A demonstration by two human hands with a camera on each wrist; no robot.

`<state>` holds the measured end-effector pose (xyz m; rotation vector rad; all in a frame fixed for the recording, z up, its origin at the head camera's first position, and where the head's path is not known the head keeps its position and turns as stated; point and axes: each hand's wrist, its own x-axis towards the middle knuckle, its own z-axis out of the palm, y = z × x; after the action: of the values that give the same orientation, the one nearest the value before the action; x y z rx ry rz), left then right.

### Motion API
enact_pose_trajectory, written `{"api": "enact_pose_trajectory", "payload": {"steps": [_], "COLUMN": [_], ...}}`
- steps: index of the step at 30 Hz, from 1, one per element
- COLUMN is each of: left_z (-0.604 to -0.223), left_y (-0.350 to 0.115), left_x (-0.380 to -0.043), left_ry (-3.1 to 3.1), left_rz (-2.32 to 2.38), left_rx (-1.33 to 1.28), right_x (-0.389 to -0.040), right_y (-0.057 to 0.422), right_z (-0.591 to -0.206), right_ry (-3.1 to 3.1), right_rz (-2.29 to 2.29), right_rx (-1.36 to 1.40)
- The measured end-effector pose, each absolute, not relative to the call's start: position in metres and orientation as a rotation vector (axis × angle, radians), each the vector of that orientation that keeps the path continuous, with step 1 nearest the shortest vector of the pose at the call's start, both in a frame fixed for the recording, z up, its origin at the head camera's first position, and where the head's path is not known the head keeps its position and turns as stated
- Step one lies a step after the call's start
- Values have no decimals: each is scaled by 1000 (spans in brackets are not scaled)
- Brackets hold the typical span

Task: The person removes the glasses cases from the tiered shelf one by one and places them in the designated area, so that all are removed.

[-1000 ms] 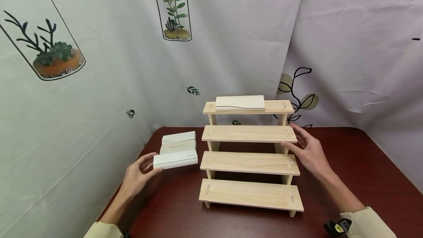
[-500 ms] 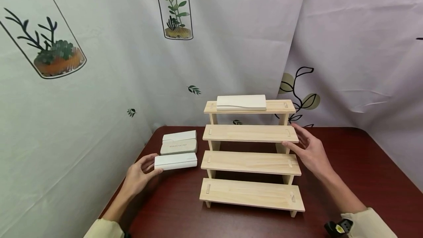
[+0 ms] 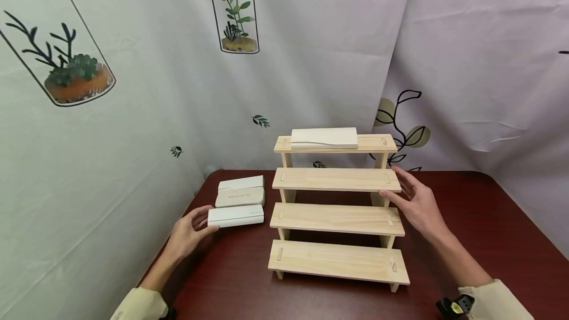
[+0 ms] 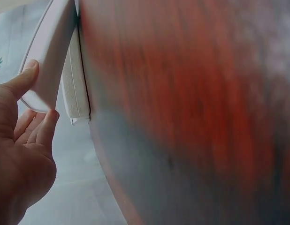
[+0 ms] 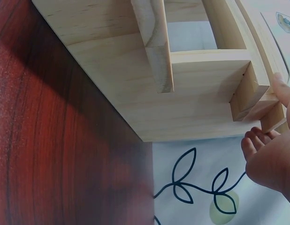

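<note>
My left hand (image 3: 184,233) pinches the left end of a white glasses case (image 3: 235,216), thumb on the near side and fingers behind. In the left wrist view, the left hand (image 4: 25,136) has its thumb on the case (image 4: 51,51); whether the case touches the table is unclear. Just behind it lie a cream case (image 3: 240,197) with faint lettering and another white case (image 3: 241,182). My right hand (image 3: 418,206) grips the right end of the second shelf from the top on a stepped wooden rack (image 3: 333,179). The right wrist view shows that hand (image 5: 271,150) at the rack's edge.
A white flap case (image 3: 324,138) lies on the rack's top shelf. The rack stands mid-table on a dark red wooden table (image 3: 480,221). Behind and to the left hangs a pale curtain (image 3: 329,63) printed with plants.
The glasses case in my left hand has come down slightly and levelled, uncovering more of the cream case behind it. My right hand keeps its place on the rack.
</note>
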<state>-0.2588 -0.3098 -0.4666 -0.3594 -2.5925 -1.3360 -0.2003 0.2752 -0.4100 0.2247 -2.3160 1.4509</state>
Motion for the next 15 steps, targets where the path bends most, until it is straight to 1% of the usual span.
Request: {"api": "enact_pose_trajectory", "payload": {"steps": [15], "left_z": [-468], "left_y": [-316], "left_x": [-268], "left_ry": [-2690], "left_rz": [-1192], "left_rx": [-362], "right_x": [-201], "right_y": [275], "right_z": [-410], "right_ry": [-2313], "right_rz": [1449], "right_rx": [231]}}
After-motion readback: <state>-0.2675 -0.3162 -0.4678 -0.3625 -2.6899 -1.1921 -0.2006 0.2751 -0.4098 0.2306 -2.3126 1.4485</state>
